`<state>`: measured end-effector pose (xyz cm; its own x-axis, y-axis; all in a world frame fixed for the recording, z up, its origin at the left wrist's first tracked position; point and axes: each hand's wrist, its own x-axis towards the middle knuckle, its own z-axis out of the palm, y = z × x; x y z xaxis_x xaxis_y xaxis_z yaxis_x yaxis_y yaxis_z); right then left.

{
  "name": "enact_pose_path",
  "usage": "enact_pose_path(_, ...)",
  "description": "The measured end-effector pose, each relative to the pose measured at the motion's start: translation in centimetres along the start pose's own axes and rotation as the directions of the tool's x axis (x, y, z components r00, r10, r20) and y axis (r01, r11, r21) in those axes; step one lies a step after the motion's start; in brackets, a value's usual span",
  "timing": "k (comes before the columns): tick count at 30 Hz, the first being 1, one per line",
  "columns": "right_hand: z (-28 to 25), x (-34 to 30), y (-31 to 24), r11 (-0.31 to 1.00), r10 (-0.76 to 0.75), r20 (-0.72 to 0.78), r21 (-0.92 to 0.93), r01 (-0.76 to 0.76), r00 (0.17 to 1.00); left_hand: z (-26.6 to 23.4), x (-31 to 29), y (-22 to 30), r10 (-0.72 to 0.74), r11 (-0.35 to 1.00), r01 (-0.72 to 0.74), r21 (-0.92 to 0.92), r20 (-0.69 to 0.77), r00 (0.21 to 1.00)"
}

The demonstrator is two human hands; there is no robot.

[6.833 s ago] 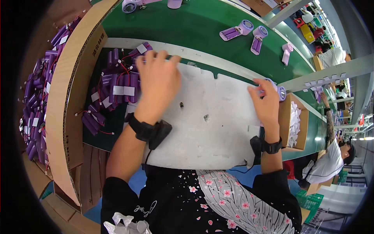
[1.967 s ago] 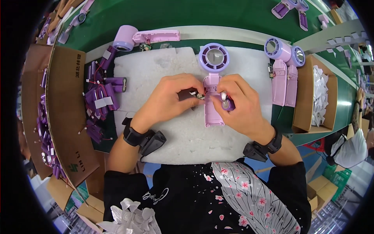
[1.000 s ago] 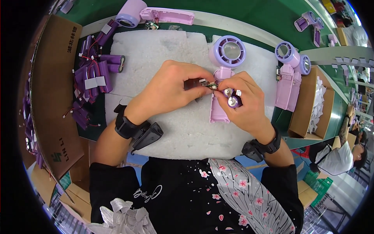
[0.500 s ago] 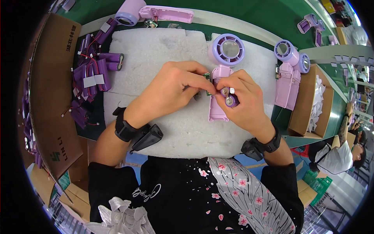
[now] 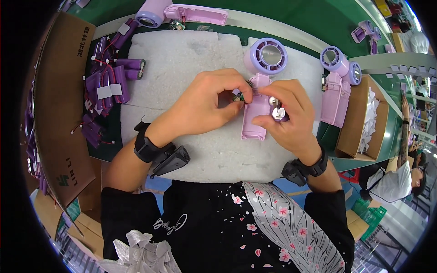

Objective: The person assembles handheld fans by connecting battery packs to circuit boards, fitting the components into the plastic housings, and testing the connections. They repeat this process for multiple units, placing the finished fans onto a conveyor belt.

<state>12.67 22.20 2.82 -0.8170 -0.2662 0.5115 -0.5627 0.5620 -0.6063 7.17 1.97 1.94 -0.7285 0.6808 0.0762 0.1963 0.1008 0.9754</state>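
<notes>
A small green circuit board (image 5: 238, 95) sits between the fingertips and thumb of my left hand (image 5: 207, 101), just left of a pink plastic handle shell (image 5: 255, 119). My right hand (image 5: 291, 111) grips a purple battery pack (image 5: 279, 113) by its sides, its silvery cell ends facing up, above the shell's right edge. Joined to the shell's far end is a lilac round fan head (image 5: 268, 56), lying on the white foam pad (image 5: 182, 59). My fingers hide part of the board and of the battery pack.
Purple battery packs (image 5: 109, 86) with red wires pile up at the left beside a cardboard box (image 5: 63, 104). Another fan with its shell (image 5: 336, 98) lies at the right, near a carton of white slips (image 5: 371, 118). A further open shell (image 5: 200, 13) lies at the back.
My left hand has drawn the circuit board slightly left and turned it. My right hand has moved a little right and tilted the battery pack more upright, opening a gap between the hands.
</notes>
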Motion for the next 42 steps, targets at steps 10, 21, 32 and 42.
enact_pose_path(10, 0.1, -0.3, -0.4, 0.962, 0.126, 0.06, -0.252, -0.107, 0.99, -0.7, 0.1, 0.8, 0.121, 0.993, -0.121, 0.005, 0.037, 0.992)
enact_pose_path(21, 0.1, -0.5, -0.2, 0.98, 0.104, -0.069, -0.166, -0.114, 0.992, -0.3, 0.1, 0.1, -0.173, 0.911, 0.147, -0.386, -0.034, 0.984)
enact_pose_path(32, 0.0, 0.0, -0.3, 0.993, 0.108, 0.067, -0.054, -0.105, 0.992, -1.0, 0.0, 0.3, -0.052, 0.991, 0.055, -0.121, 0.025, 0.998)
enact_pose_path(42, 0.6, -0.4, -1.2, 0.945, 0.321, 0.022, 0.068, -0.321, 0.947, -0.6, 0.1, 0.3, -0.059, 0.986, 0.065, -0.152, 0.04, 0.997)
